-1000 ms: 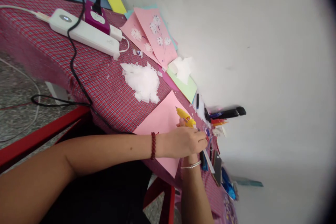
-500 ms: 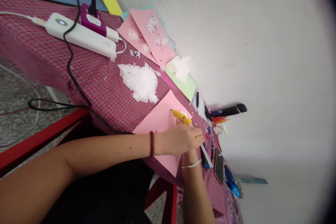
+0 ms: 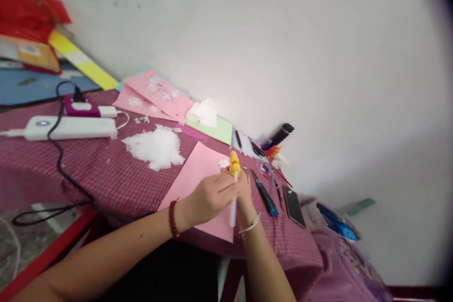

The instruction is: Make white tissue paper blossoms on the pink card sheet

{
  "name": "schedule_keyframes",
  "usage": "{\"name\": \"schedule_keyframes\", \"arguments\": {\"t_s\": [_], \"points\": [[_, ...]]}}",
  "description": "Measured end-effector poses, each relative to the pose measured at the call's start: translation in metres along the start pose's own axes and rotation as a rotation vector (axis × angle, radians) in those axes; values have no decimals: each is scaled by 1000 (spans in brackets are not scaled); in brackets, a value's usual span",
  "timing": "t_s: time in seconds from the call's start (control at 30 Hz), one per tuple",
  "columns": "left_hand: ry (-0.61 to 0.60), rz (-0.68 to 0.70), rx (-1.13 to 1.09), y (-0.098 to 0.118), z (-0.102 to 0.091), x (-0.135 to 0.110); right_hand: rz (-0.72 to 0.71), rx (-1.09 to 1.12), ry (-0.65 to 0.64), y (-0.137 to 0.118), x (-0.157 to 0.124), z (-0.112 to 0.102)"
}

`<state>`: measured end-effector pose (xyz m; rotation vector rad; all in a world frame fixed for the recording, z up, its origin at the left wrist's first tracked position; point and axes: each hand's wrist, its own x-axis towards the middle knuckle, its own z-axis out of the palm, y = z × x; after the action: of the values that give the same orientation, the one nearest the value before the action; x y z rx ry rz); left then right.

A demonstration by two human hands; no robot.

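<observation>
My right hand (image 3: 245,194), with a silver bangle at the wrist, is closed on a yellow glue gun (image 3: 234,164) that stands nose-up over a pink paper sheet (image 3: 193,174). My left hand (image 3: 207,197), wearing a red bead bracelet, lies against the right one. Its fingers pinch a thin white stick (image 3: 232,210) that runs down from the back of the gun. A small white scrap (image 3: 223,163) lies on the pink sheet just left of the gun. Motion blurs the fingers a little.
On the red checked tablecloth (image 3: 88,165) lie a heap of white paper scraps (image 3: 154,146), a white power strip (image 3: 71,127) with a black cable, pink sheets with white flowers (image 3: 155,94), a green sheet (image 3: 212,128), pens (image 3: 264,194) and a dark phone (image 3: 293,205). A white wall rises behind.
The view has swung round and levelled. Both hands have come together nearer the table's front edge, the glue gun is now upright, and the white stick is between my left fingers.
</observation>
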<state>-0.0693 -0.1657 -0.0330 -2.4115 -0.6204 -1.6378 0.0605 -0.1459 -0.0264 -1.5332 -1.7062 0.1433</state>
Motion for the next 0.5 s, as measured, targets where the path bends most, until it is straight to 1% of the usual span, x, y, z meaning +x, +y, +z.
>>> {"name": "schedule_keyframes", "arguments": {"t_s": [0.1, 0.13, 0.17, 0.27, 0.3, 0.33, 0.37, 0.47, 0.5], "points": [[25, -32, -61, -1, -5, -11, 164, 287, -34, 10, 7, 12], [34, -47, -67, -1, -6, -14, 199, 354, -25, 14, 8, 16], [45, -60, -66, -2, -7, -16, 217, 396, -8, 18, 9, 20], [54, -105, -82, -3, -8, -18, 208, 426, 40, 25, 10, 25], [46, -155, -116, -4, -7, -17, 196, 424, 52, 26, 11, 25], [56, -249, -167, -5, -5, -16, 178, 415, 66, 25, 12, 25], [84, -385, -234, -5, -3, -15, 158, 401, 86, 23, 14, 24], [172, -881, -510, -7, 5, -14, 118, 362, 137, 13, 19, 23], [171, -1001, -613, -7, 8, -14, 113, 357, 134, 8, 20, 23]]}}
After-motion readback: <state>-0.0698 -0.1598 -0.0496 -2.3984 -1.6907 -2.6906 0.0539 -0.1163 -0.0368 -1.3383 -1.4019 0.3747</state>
